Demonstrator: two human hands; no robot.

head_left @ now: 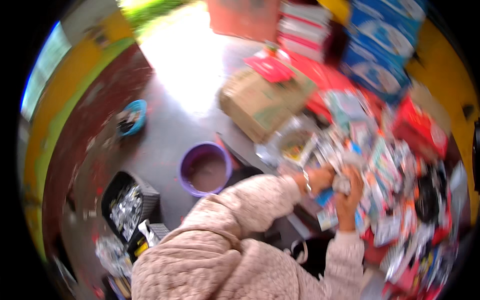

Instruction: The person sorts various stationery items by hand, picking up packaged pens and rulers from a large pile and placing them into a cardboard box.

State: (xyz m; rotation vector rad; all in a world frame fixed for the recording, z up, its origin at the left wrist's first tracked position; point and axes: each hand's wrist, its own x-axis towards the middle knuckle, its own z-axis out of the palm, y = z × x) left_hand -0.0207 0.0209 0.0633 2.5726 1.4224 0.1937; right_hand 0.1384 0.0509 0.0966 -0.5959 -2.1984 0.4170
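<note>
The picture is blurred by motion. My left hand (320,179) and my right hand (350,192) meet over a heap of small colourful packets (395,170) on the right. Both hands close around a crumpled whitish silvery wrapper (342,185) held between them. My forearms wear fuzzy beige sleeves (240,225), and a bracelet sits on my left wrist. Which packet the wrapper belongs to I cannot tell.
A purple bucket (205,169) stands on the grey floor left of my arms. A black basket (127,202) with silvery wrappers sits lower left, a blue bowl (134,116) farther back. A cardboard box (260,102), red packages and blue cartons (380,45) lie beyond the heap.
</note>
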